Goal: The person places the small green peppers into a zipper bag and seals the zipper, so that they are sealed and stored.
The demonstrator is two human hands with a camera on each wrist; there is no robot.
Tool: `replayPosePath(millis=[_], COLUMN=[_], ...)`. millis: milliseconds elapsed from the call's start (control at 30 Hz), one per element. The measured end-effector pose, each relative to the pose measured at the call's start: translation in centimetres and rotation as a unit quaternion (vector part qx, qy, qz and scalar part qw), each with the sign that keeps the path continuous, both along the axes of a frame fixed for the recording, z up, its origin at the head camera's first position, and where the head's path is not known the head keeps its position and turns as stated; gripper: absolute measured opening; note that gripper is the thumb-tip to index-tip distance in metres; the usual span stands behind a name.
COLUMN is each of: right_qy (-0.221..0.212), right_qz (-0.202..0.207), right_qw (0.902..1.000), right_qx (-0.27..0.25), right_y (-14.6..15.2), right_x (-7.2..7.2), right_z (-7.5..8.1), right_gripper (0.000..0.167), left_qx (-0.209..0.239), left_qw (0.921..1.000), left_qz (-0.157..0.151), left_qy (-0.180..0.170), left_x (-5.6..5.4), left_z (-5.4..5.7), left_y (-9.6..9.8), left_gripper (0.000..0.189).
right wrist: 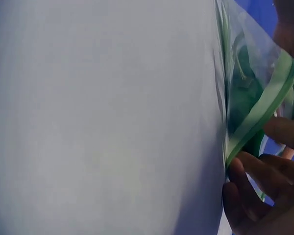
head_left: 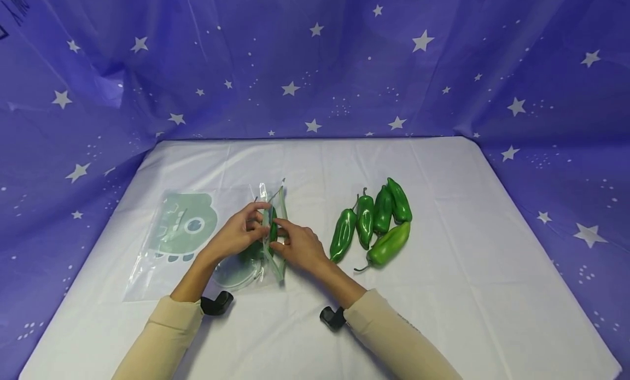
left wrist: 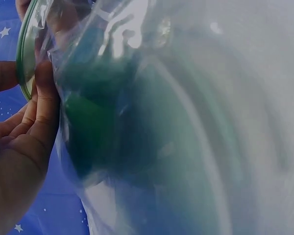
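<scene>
A clear zip bag (head_left: 147, 276) with a green cartoon print lies on the table's left side, its green-edged mouth raised and parted. My left hand (head_left: 239, 231) pinches one side of that mouth; in the left wrist view the left hand (left wrist: 24, 142) has its fingers against the plastic. A dark green pepper (head_left: 273, 232) is at the mouth between the hands, and my right hand (head_left: 302, 246) has its fingertips around it. The right wrist view shows the right hand (right wrist: 269, 186) beside the green zip strip (right wrist: 264, 100). Dark green shapes, blurred by plastic, show inside the bag.
Right of the bag lie several green peppers, among them a dark one (head_left: 343, 233) and a lighter one (head_left: 390, 245). A white cloth covers the table (head_left: 467, 292). A purple star-patterned curtain (head_left: 344, 57) stands behind and at the sides.
</scene>
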State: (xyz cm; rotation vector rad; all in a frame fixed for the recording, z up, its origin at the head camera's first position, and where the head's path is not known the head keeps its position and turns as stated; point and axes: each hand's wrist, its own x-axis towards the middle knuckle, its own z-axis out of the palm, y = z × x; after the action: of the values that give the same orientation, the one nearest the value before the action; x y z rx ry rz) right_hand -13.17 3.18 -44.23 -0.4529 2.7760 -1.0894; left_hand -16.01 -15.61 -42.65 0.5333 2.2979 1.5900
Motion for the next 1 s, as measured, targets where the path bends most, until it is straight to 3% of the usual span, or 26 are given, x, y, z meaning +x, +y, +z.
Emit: replayPosePath(millis=[600,833,1000], right_qy=[0.008,-0.017,0.021], right_qz=[0.021,0.013,-0.020], right_qw=[0.9997,0.9975,0.9948], right_qx=[-0.010,-0.067,-0.098], right_y=[-0.5,0.3,2.1], right_x=[-0.3,-0.6,-0.7], right_z=[-0.6,-0.2,1.0], right_gripper=[0.058,0.057,0.046], left_qx=[0.016,0.015,0.022], left_qw=[0.9998,0.9999,0.9997], left_qz=[-0.006,-0.004,-0.004], left_qy=[0.013,0.008,0.008], left_x=[0.1,0.1,0.2], left_z=[0.0,-0.1,-0.1], left_y=[0.2,0.0,0.1], left_gripper=[0.053,0.053,0.054])
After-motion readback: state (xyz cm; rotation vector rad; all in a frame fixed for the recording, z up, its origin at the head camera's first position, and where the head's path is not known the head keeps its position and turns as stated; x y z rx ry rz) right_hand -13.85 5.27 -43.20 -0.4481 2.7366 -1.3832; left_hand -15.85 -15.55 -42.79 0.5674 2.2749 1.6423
